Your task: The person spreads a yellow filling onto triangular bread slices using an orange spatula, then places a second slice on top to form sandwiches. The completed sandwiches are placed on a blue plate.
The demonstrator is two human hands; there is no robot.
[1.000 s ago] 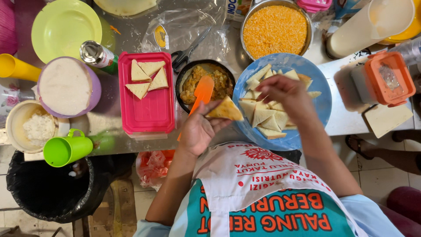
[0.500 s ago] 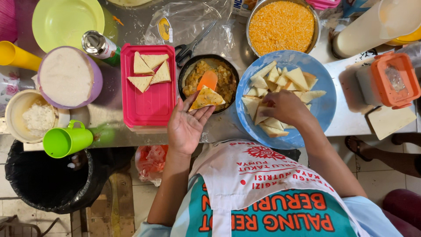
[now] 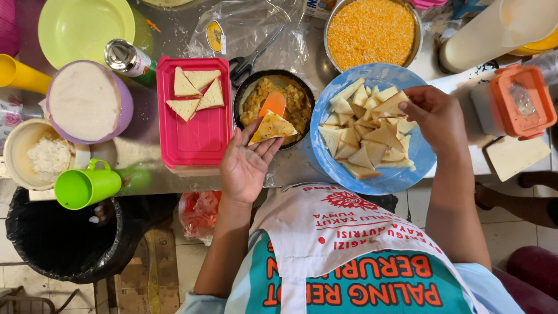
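- Far left: yellow funnel-like thing at the edge, cream tub of white crumbly stuff, green mug lying on its side, black bin bag below the counter — one of each.
- Purple bowl with a pale filling, lime plate behind it, one can tipped next to them.
- Pink tray: three finished triangles grouped at its top end; the rest of the tray is bare. So I'd judge the job early — three done.
- Left hand: palm up, fingers flat and spread, no pinch. One filled triangle rests on the fingertips, over the near rim of the filling bowl. It's spread but has no second slice on it yet.
- Dark bowl of yellow-brown filling, one orange spatula standing in it. One pair of scissors just behind.
- Blue plate: pile of plain bread triangles — roughly twenty, overlapping, can't count exactly. Most of the work is left.
- Right hand: fingers curled in, thumb and forefinger pinched on one plain triangle at the top of the pile.
- Behind: one metal bowl of orange crumbs.
- Right: one tall cream jug, one orange-lidded box.
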